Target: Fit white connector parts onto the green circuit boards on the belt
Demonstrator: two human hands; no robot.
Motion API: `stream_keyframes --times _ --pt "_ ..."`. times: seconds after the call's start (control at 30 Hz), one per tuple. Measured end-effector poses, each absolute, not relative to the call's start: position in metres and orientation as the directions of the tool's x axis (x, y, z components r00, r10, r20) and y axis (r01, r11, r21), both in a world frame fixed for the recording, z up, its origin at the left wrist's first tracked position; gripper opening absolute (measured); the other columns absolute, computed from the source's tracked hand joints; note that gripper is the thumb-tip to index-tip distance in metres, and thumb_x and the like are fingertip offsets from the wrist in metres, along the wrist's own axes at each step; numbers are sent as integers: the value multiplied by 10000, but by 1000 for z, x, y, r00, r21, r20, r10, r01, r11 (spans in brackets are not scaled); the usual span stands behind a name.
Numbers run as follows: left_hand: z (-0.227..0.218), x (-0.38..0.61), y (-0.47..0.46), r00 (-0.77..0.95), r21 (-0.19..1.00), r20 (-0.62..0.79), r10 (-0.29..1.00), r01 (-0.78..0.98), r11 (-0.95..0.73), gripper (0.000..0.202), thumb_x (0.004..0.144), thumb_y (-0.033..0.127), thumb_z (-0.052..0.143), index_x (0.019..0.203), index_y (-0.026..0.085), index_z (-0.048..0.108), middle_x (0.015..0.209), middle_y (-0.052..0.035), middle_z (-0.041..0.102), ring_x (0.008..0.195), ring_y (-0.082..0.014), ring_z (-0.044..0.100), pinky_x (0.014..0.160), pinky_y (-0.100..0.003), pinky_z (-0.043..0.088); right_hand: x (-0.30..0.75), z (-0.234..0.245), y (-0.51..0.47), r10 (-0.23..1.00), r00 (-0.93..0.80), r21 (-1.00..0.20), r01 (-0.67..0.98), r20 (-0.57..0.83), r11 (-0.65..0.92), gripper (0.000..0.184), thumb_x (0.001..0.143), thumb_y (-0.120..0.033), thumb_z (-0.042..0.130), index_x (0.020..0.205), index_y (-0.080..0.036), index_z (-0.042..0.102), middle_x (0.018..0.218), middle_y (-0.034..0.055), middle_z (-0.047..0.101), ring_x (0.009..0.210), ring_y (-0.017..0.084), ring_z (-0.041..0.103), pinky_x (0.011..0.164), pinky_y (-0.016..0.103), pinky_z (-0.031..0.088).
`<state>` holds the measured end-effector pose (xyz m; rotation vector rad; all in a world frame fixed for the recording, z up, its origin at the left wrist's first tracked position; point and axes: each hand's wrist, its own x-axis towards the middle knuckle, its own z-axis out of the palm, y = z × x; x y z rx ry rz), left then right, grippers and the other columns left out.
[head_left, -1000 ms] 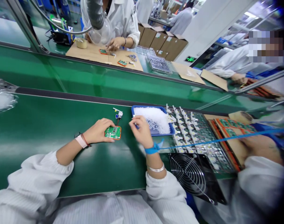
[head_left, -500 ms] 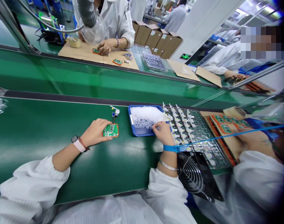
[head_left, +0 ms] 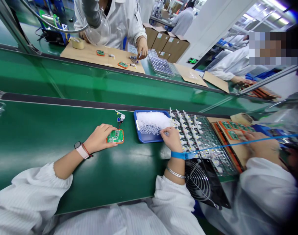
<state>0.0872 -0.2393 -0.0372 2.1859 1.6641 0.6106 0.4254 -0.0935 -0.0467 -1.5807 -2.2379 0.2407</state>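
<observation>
My left hand [head_left: 98, 138] rests on the green bench and holds a small green circuit board [head_left: 115, 136] with an orange rim by its left edge. Thin wires run from the board to a small white and blue connector [head_left: 120, 117] behind it. My right hand [head_left: 170, 139] reaches into the blue tray [head_left: 144, 138] of small white plastic parts [head_left: 152, 121], fingertips pinched at the pile's right edge. What the fingers hold is too small to make out. A blue strap circles my right wrist.
A clear blister tray [head_left: 200, 137] of white parts lies right of the blue tray, a black fan [head_left: 200, 182] below it. A co-worker's sleeve [head_left: 266, 189] and boards on cardboard [head_left: 234, 130] are at right. Across the green belt [head_left: 90, 81] another person handles boards.
My right hand moved from beside the board to the right edge of the blue tray and now pinches among the white parts. My left hand kept the board still.
</observation>
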Motion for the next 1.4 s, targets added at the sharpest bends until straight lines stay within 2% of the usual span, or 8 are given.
stream_keyframes --times 0.33,0.47,0.57,0.7,0.77,0.87,1.03,1.4 --pt "-37 89 -240 231 509 151 961 815 -276 588 740 588 619 1166 196 516 1159 -99 559 1054 -273 487 882 -388 366 424 -52 -90 922 -353 -218 898 156 381 179 753 -246 504 643 -165 618 775 108 629 823 245 553 757 370 346" --pt "-36 89 -240 226 524 164 960 805 -279 566 740 564 633 1157 198 521 1155 -98 563 1048 -267 491 874 -380 371 431 -57 -86 899 -379 -156 896 219 416 199 756 -221 473 589 -174 571 763 116 605 791 245 534 737 381 342" --pt "-36 90 -241 220 540 166 961 795 -275 568 705 526 679 1145 201 528 1138 -90 573 1036 -263 500 861 -371 376 424 -49 -88 868 -385 -233 855 313 464 185 763 -222 471 599 -183 547 768 108 580 796 247 520 761 403 357" --pt "-33 92 -242 169 571 173 970 785 -238 575 661 518 716 1120 211 554 1110 -75 595 1014 -265 512 862 -375 376 372 -26 -114 783 -367 -504 611 503 610 140 827 -273 471 745 -197 556 919 96 555 941 238 509 851 408 387" --pt "-32 94 -241 128 607 193 973 763 -221 457 720 481 682 1078 213 583 1070 -61 615 991 -250 520 862 -371 380 331 -20 -136 759 -418 -628 430 499 649 141 862 -257 447 768 -207 539 942 82 539 955 211 515 866 384 404" --pt "-30 98 -239 76 691 268 960 679 -247 206 843 351 577 978 201 621 995 -44 645 955 -206 538 857 -342 392 280 -26 -164 711 -564 -728 257 421 636 130 868 -228 452 761 -210 522 954 74 529 957 193 523 859 356 425" --pt "-30 101 -235 56 736 330 942 610 -294 138 873 275 539 887 190 646 905 -35 675 897 -184 559 834 -324 412 258 -44 -173 704 -624 -794 213 338 570 134 862 -209 457 738 -203 508 966 75 507 960 191 519 871 363 425" --pt "-39 102 -228 -5 769 190 982 622 -146 77 756 150 647 697 189 676 844 -17 683 843 -172 586 801 -309 419 265 -55 -169 696 -672 -773 292 254 564 108 831 -163 467 738 -199 509 1012 84 494 999 211 471 913 423 389"
